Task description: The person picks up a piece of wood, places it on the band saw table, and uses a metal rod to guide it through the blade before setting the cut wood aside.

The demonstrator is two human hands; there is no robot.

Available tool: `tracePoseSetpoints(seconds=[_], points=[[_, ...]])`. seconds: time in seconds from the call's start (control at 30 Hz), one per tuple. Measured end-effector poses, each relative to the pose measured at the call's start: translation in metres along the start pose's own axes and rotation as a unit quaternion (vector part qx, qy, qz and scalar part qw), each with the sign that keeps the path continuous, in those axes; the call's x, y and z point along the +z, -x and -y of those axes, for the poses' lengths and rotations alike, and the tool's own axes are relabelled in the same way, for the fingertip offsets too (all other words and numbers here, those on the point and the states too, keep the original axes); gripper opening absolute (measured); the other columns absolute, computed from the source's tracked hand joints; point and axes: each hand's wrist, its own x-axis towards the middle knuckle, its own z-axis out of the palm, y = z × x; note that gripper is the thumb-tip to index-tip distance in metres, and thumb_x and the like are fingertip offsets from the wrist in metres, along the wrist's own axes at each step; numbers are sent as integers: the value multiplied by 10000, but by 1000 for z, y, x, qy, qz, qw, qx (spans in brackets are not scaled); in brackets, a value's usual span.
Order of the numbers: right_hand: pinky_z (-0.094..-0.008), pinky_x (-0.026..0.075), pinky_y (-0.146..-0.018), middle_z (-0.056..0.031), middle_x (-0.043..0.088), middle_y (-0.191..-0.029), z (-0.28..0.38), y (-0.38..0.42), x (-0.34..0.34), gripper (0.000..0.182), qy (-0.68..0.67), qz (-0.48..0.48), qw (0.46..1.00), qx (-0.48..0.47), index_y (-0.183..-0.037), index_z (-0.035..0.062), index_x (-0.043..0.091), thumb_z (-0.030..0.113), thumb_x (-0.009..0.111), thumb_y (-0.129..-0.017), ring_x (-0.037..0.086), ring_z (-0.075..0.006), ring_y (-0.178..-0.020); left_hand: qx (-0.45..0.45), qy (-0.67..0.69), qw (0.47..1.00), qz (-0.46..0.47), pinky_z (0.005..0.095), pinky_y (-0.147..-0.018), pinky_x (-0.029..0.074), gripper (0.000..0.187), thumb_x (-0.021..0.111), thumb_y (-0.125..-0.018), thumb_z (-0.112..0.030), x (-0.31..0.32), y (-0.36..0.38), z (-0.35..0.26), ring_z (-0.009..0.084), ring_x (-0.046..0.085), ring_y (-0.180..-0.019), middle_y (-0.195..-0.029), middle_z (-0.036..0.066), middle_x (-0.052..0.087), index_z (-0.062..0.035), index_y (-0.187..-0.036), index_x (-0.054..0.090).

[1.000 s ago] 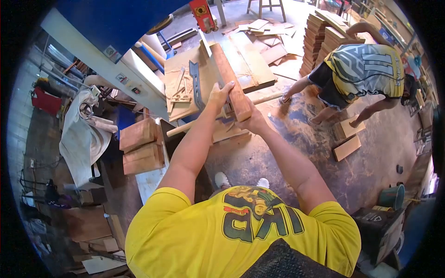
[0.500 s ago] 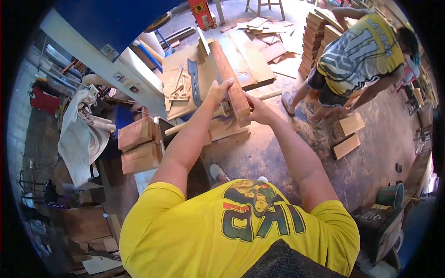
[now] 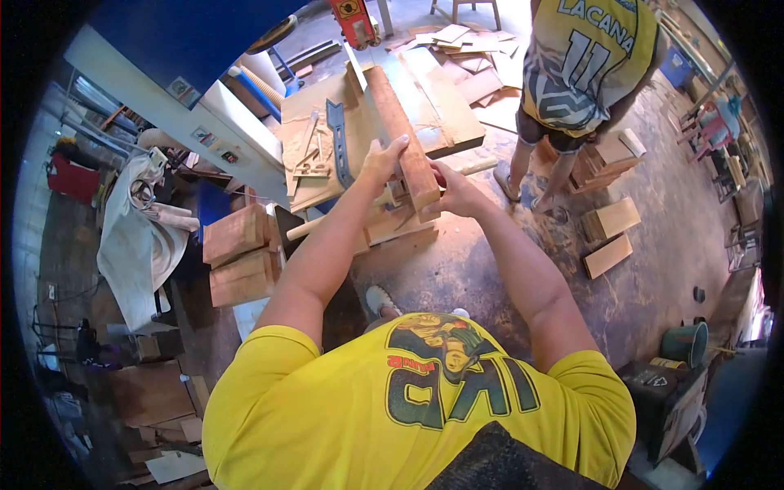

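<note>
A long reddish-brown wood block [image 3: 402, 131] lies lengthwise on the saw table [image 3: 445, 102], its far end close to the upright blade under the red guard [image 3: 354, 23]. My left hand [image 3: 384, 162] presses on the block's left side near its close end, thumb on top. Around the right side of the same end, my right hand [image 3: 453, 189] has its fingers wrapped, partly hidden by the wood. Left of the block, a dark curved push tool [image 3: 337, 143] and thin wood offcuts [image 3: 310, 159] rest on the sawdust-covered table.
To the right, another person [image 3: 584, 73] bends toward stacked boards [image 3: 604, 163]. Two wood blocks [image 3: 611, 219] lie on the floor nearby. Thick blocks [image 3: 237, 237] are stacked at my left. Loose boards [image 3: 478, 82] are scattered behind the table.
The other person has shifted left and up in view, uncovering a stack of boards. My hands stay on the block, with my right hand's fingers slightly shifted at its end.
</note>
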Motion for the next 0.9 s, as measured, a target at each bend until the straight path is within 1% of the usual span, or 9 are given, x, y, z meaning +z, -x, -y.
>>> tracePoseSetpoints(seconds=[0.13, 0.4, 0.47, 0.6, 0.67, 0.7, 0.77, 0.83, 0.9], points=[[-395, 406, -1122, -152, 410, -1517, -10, -5, -4, 1150, 13, 6, 1000, -27, -1542, 53, 218, -68, 875, -605, 416, -260, -1393, -7, 4, 1000, -7, 454, -808, 576, 933, 722, -821, -517, 4, 1, -3, 321, 621, -1077, -1300, 255, 502, 68, -1418, 307], [-386, 409, -1115, -161, 430, -1499, -12, -7, -5, 1134, 8, 7, 1000, -20, -1533, 37, 221, -61, 874, -611, 437, -254, -1376, -5, 11, 1000, -15, 447, -787, 572, 875, 714, -831, -518, 5, 2, -2, 322, 619, -1074, -1276, 235, 523, 30, -1401, 339], [-384, 412, -1112, -156, 423, -1505, -11, -8, -6, 1137, -1, 11, 1000, -25, -1533, 38, 218, -62, 874, -610, 434, -249, -1377, -17, -2, 1000, 26, 514, -946, 479, 1008, 667, -854, -556, 3, 8, -7, 354, 545, -1215, -1408, 248, 451, 33, -1513, 183], [-391, 422, -1103, -125, 408, -1516, -11, -10, -7, 1145, -21, 12, 1000, -3, -1532, 50, 217, -62, 876, -603, 416, -237, -1390, -16, 3, 1000, 25, 514, -946, 470, 999, 663, -855, -562, 4, 6, -4, 350, 538, -1221, -1416, 240, 448, 30, -1511, 197], [-396, 426, -1102, -114, 404, -1518, -9, -11, -6, 1145, -17, 12, 1000, 1, -1531, 55, 219, -64, 876, -601, 410, -233, -1394, -2, 1, 1000, -14, 455, -790, 532, 812, 705, -846, -508, 5, 7, -4, 301, 617, -1018, -1215, 202, 558, 17, -1363, 363], [-399, 422, -1108, -115, 405, -1517, -9, -12, -6, 1142, -16, 14, 1000, -8, -1530, 57, 220, -65, 875, -601, 409, -233, -1394, -2, 1, 1000, -14, 455, -790, 532, 812, 705, -846, -508, 4, 7, -4, 301, 617, -1018, -1215, 202, 558, 16, -1363, 363], [-402, 419, -1113, -116, 405, -1517, -9, -12, -7, 1140, -16, 14, 1000, -17, -1528, 59, 222, -67, 874, -602, 408, -233, -1395, -27, 4, 999, 22, 535, -968, 440, 975, 650, -863, -570, 5, 15, -12, 350, 505, -1260, -1420, 228, 445, 15, -1510, 213], [-372, 484, -1045, -100, 475, -1429, -8, -11, -6, 1054, 18, -4, 999, -30, -1501, 63, 275, -5, 883, -643, 493, -232, -1310, -23, 7, 999, 31, 538, -975, 436, 966, 648, -865, -571, 4, 13, -9, 352, 495, -1269, -1421, 228, 443, 11, -1507, 220], [-376, 480, -1050, -103, 472, -1432, -5, -12, -6, 1053, 34, -5, 999, -22, -1500, 61, 273, -18, 878, -641, 491, -236, -1313, -19, 11, 999, 37, 542, -982, 431, 957, 646, -867, -571, 2, 6, -2, 354, 486, -1279, -1421, 228, 441, 6, -1504, 227]])
